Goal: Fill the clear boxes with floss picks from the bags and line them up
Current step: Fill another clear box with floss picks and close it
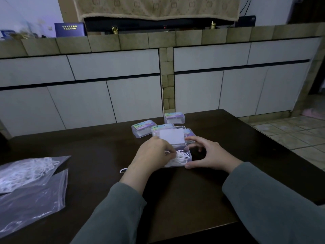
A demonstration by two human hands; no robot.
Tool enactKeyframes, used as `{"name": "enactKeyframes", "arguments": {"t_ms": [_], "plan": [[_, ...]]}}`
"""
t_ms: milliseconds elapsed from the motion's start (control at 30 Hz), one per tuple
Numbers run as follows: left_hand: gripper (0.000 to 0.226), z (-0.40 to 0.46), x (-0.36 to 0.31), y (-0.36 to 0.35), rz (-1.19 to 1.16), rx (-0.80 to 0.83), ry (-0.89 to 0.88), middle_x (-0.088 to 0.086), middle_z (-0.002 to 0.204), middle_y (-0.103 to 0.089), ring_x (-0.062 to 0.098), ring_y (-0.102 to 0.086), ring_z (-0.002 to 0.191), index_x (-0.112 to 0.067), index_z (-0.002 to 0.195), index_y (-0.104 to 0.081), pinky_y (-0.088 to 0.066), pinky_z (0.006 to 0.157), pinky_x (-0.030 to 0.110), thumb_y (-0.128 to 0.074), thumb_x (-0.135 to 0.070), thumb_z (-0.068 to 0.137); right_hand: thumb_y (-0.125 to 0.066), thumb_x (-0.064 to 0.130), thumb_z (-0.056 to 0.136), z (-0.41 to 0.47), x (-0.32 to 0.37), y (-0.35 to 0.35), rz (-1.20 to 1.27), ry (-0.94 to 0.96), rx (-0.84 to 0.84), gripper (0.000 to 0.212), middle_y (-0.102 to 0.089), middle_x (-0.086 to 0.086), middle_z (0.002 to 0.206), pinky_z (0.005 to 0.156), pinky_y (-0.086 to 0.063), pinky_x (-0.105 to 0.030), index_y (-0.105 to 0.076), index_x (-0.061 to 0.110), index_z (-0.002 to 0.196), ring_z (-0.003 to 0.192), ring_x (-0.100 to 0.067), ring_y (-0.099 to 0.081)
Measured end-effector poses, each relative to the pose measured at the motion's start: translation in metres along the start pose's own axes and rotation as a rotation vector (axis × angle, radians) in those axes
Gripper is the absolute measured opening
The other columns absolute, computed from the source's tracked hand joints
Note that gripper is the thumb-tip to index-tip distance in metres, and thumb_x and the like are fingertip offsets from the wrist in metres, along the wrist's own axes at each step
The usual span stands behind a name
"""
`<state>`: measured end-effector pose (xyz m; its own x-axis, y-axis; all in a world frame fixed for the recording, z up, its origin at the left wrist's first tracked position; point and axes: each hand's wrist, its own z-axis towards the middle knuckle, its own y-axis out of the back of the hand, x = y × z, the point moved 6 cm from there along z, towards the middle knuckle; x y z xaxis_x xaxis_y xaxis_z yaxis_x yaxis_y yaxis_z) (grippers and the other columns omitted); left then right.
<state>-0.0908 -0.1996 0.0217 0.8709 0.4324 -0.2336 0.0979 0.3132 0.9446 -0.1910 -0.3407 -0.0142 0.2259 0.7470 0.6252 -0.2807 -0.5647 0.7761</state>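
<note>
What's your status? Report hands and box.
Left hand pinching white floss picks into open clear plastic box. Right hand steadying it. One stray pick on table.

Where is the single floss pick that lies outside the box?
In the head view, the stray floss pick lies on the dark table, just left of the left hand and the open box.

Clear glossy plastic box (pixel 182 162); crinkled shiny plastic bags (pixel 29 196); dark smooth wooden table (pixel 98 152).

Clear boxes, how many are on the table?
5: one open box between the hands, and four closed, far left, far back, and two behind the open lid. More may be hidden.
</note>
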Motion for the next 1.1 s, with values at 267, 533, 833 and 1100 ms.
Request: {"name": "enactKeyframes", "arguments": {"t_ms": [267,533,833,1100], "plan": [[0.017,-0.016,0.019,0.019,-0.108,-0.136,0.083,-0.011,0.104,-0.07,0.009,-0.061,0.095,-0.028,0.104,-0.074,-0.05,0.082,0.027,-0.062,-0.029,0.092,-0.081,0.056,0.063,0.0,0.0,0.0,-0.002,-0.004,-0.014,0.085,-0.06,0.03,0.112,0.107,-0.028,-0.036,-0.032,0.054,0.132,0.107,0.0,-0.049],[0.018,-0.058,0.093,0.02,-0.067,0.133,0.472,-0.018,0.098,-0.062,0.004,-0.056,0.088,-0.04,0.101,-0.07,-0.048,0.086,0.025,-0.071,-0.034,0.085,-0.077,0.063,0.064,0.001,0.001,-0.003,-0.068,-0.018,-0.048,0.088,-0.056,0.032,0.114,0.102,-0.026,-0.034,-0.03,0.052,0.137,0.104,0.001,-0.047],[0.011,-0.052,0.072,0.009,0.136,0.215,0.413,-0.004,0.113,-0.059,0.016,-0.054,0.103,-0.03,0.096,-0.062,-0.049,0.09,0.032,-0.054,-0.022,0.094,-0.076,0.062,0.067,-0.001,0.014,-0.01,-0.085,-0.011,-0.04,0.089,-0.043,0.038,0.103,0.104,-0.031,-0.035,-0.029,0.05,0.14,0.101,0.001,-0.045],[0.005,-0.039,0.049,0.026,0.073,-0.201,0.287,-0.003,0.108,-0.055,0.013,-0.041,0.09,-0.025,0.097,-0.05,-0.034,0.077,0.027,-0.046,-0.022,0.098,-0.076,0.062,0.066,-0.002,0.014,-0.01,-0.063,-0.009,-0.036,0.091,-0.054,0.031,0.114,0.107,-0.026,-0.036,-0.029,0.046,0.143,0.106,0.0,-0.047]]}}
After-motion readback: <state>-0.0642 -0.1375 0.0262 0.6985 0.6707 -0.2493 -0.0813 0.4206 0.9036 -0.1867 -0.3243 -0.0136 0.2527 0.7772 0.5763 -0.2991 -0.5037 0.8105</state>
